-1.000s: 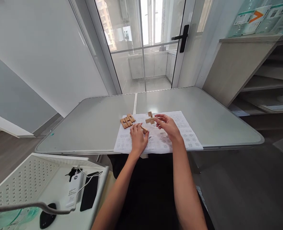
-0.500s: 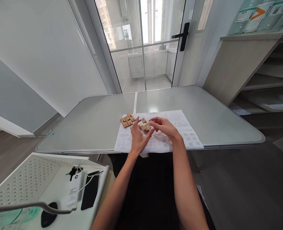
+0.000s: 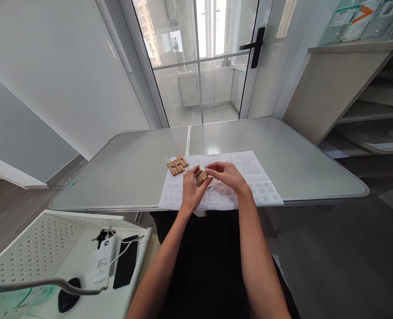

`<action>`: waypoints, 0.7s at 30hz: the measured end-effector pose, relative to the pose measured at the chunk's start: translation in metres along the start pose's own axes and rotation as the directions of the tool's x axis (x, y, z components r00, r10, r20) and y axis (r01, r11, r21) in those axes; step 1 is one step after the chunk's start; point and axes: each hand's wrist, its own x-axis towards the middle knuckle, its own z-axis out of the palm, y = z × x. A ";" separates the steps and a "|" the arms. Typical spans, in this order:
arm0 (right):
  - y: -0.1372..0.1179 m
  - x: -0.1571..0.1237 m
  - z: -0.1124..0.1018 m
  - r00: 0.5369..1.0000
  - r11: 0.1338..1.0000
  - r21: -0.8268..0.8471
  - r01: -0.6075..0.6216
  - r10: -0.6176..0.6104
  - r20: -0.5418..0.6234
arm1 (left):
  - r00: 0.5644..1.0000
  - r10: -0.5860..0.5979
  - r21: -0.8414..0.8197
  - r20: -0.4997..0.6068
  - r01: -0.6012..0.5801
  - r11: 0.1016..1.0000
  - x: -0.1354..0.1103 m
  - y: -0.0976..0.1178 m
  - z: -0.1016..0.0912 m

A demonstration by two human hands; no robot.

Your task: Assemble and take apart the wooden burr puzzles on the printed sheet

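Note:
A small cluster of light wooden puzzle blocks [image 3: 201, 176] is between my two hands, above or on a printed paper sheet [image 3: 249, 167]. My left hand [image 3: 191, 188] curves around the cluster from the left, thumb at its near side and fingers at its far side. From the right, my right hand [image 3: 227, 176] has its thumb and fingertips drawn together at the edge of the blocks. Whatever lies inside that pinch is hidden. Several flat wooden pieces with cut-out slots [image 3: 178, 165] lie at the sheet's upper left corner.
The grey table [image 3: 130, 173] has a centre seam and rounded corners. At lower left, a white basket [image 3: 60, 261] holds a black phone [image 3: 125, 262], a white box, keys, a cable and a black mouse. A glass door stands beyond; shelves [image 3: 346, 84] rise at the right.
My left fingers have closed in around the wooden blocks, which now sit closer together between my hands. My right hand has shifted slightly left. The flat slotted pieces have stayed put.

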 end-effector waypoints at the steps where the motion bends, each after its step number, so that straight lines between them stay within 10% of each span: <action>1: -0.002 -0.001 0.000 1.000 1.000 -0.019 0.016 -0.016 -0.005 | 1.000 0.002 -0.003 0.002 -0.002 1.000 0.000 0.000 0.000; 21: -0.009 -0.010 -0.004 0.981 0.990 0.047 0.132 -0.137 0.133 | 0.997 -0.019 -0.003 0.079 0.020 1.000 -0.002 0.004 -0.003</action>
